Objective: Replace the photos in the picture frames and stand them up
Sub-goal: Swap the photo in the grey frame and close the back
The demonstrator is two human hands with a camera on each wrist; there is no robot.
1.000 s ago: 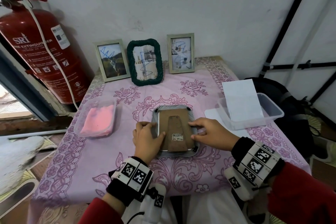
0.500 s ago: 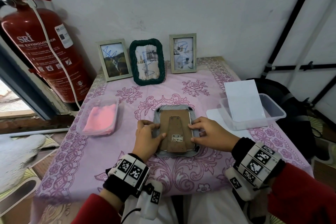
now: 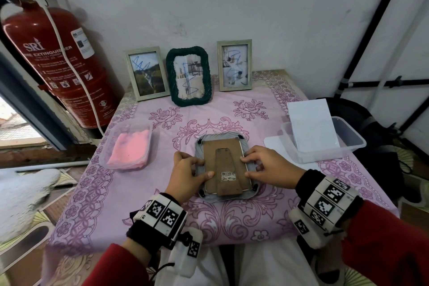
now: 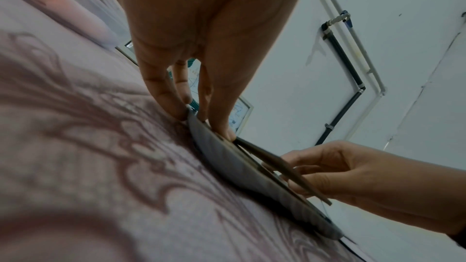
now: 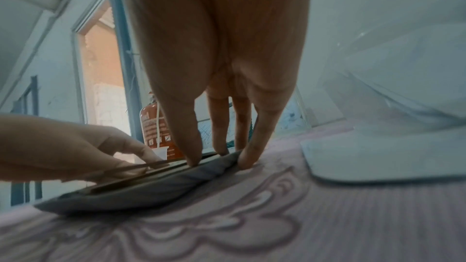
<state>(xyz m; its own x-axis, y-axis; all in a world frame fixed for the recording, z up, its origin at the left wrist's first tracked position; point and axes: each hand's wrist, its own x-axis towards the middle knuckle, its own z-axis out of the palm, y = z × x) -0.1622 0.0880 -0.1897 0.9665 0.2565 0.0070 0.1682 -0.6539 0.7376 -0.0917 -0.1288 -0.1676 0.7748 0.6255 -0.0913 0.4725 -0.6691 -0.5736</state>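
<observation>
Both hands are on the grey frame [image 3: 222, 165], lying face down mid-table: left hand [image 3: 188, 175] presses the brown backing [image 3: 210, 169], right hand [image 3: 270, 166] fingers spread along its edge. Looks light, stiff, probably glass-fronted, so grab the rims. Three frames [image 3: 188, 76] stand by the wall.

My grey frame [image 3: 222, 165] lies face-down on the cloth, brown backing up; three frames [image 3: 188, 76] stand upright at the wall.
</observation>
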